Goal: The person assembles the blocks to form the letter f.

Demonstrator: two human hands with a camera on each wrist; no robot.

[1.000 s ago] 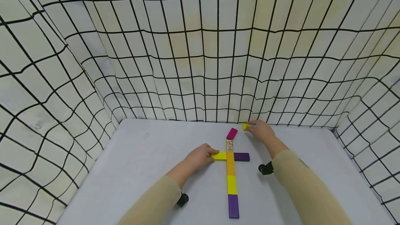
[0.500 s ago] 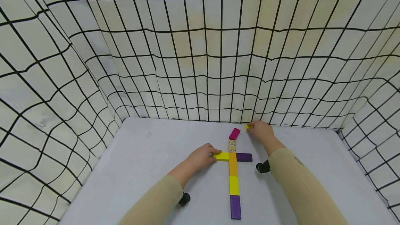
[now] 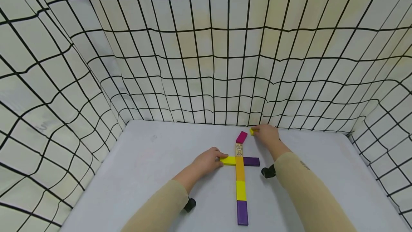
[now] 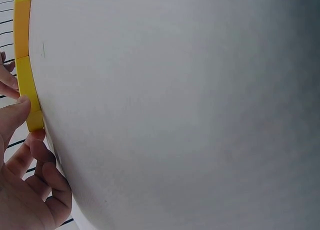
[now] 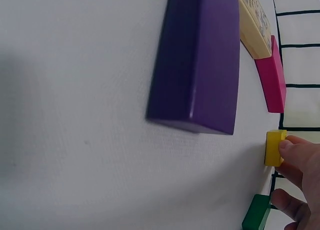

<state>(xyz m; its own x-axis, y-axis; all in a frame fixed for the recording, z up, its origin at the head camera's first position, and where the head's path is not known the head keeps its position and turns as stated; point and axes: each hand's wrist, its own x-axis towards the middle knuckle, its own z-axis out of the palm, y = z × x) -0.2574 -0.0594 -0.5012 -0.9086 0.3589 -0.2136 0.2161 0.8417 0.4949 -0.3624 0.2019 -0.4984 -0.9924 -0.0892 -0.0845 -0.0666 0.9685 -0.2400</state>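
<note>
With thumb and fingers, my left hand (image 3: 207, 162) pinches the outer end of a yellow block (image 3: 229, 160), which touches an orange block (image 3: 240, 168). My right hand (image 3: 268, 135) pinches a small yellow block (image 5: 273, 149) near the table's far edge. That block is just right of a tilted magenta block (image 3: 241, 137), apart from it. Below the magenta one lies a cream block with a printed pattern (image 3: 239, 149), touching the orange block. On the orange block's right side sits a purple block (image 3: 251, 162).
Toward me the row continues with another yellow block (image 3: 240, 191) and a second purple block (image 3: 242, 212). A green block (image 5: 256, 212) lies by my right fingers in the right wrist view. Black netting over white sheeting (image 3: 206, 56) rises behind the white table (image 3: 154, 167).
My right hand has shifted slightly left, bringing the small yellow block nearer the magenta block. The left hand keeps its hold on its yellow block. The head view has shifted a little.
</note>
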